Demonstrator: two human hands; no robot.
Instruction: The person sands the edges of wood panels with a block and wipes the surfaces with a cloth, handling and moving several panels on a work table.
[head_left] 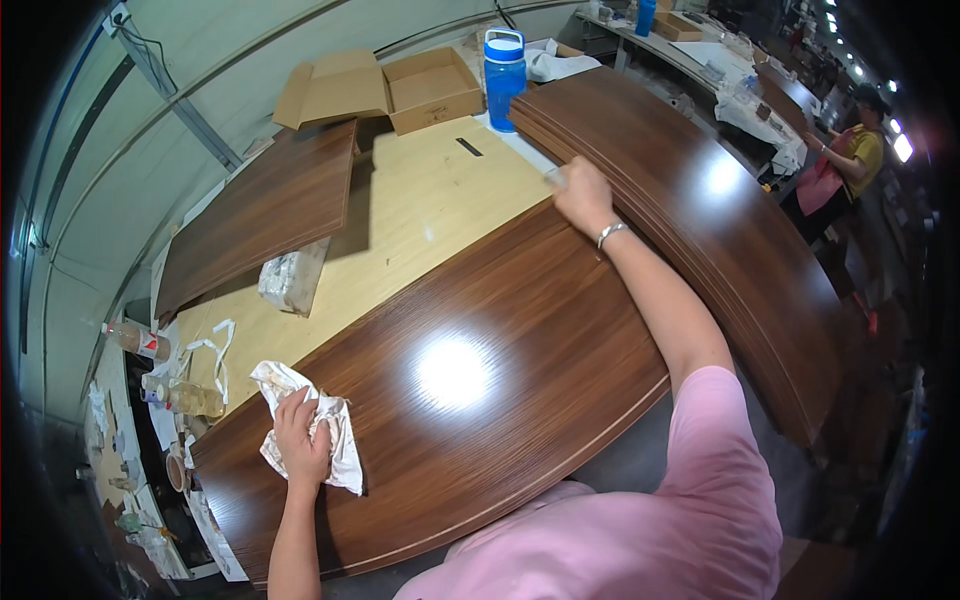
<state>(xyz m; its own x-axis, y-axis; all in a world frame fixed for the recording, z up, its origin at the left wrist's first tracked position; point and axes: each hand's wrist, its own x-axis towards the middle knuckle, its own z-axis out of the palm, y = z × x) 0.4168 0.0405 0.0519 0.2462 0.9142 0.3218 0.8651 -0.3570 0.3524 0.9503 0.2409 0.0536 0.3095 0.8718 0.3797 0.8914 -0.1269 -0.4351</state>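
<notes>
A glossy dark brown wood-grain panel [540, 330] with a curved near edge lies in front of me. On its left part my left hand [303, 440] presses a crumpled white cloth [345, 455], the fingers bent over it. My right hand [583, 195], with a silver bracelet on the wrist, is at the panel's far right corner. Its fingers are closed and a little blurred; a small pale thing seems to be at the fingertips, too smeared to name. Beyond the panel is a pale yellow tabletop [420, 210].
Stacked brown panels [700, 190] stand close at my right. Another brown panel [270, 215] rests tilted on a plastic-wrapped block [292, 280]. Farther back are an open cardboard box [435, 85] and a blue bottle [505, 85]. Bottles [190, 398] stand left. A person [850, 160] works far right.
</notes>
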